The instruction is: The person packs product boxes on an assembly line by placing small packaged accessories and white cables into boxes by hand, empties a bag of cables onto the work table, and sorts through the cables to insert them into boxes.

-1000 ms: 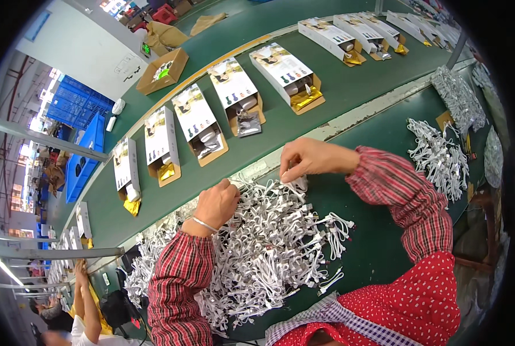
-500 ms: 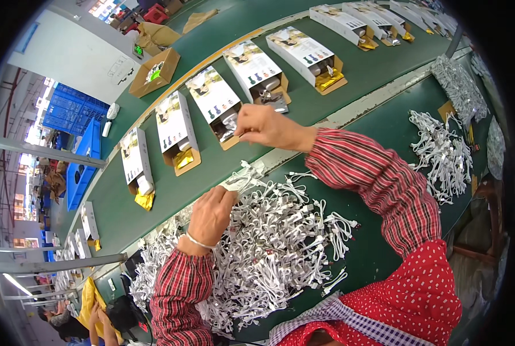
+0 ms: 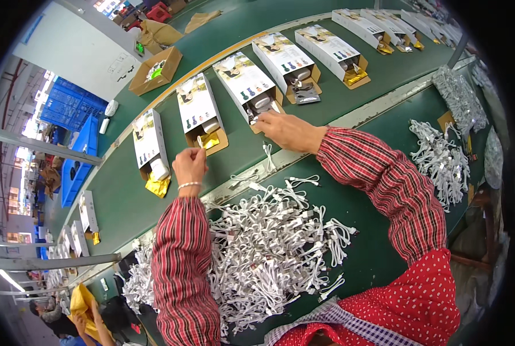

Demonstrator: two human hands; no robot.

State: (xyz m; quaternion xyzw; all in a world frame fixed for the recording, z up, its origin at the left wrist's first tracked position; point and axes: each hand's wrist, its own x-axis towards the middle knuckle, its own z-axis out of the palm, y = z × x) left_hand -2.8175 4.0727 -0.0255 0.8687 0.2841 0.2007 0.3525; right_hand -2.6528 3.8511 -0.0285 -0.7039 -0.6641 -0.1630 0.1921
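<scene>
My left hand is closed at the open end of a white printed box. A white tip, seemingly of a short white charging cable, shows at its fingertips, in front of a gold packet in that box. To the right, my right hand has its fingers closed at the mouth of another white box. What they pinch is hidden. A rounded white item sits inside that box. Below both hands spreads a big pile of white cables.
More open boxes stand in a row on the green conveyor. A smaller cable heap and clear plastic bags lie at right. A cardboard carton is across the belt. Another person handles yellow material at lower left.
The boxes have shifted right along the belt. My left hand has moved up from the cable pile to a box; my right hand has moved slightly right, staying at the same box.
</scene>
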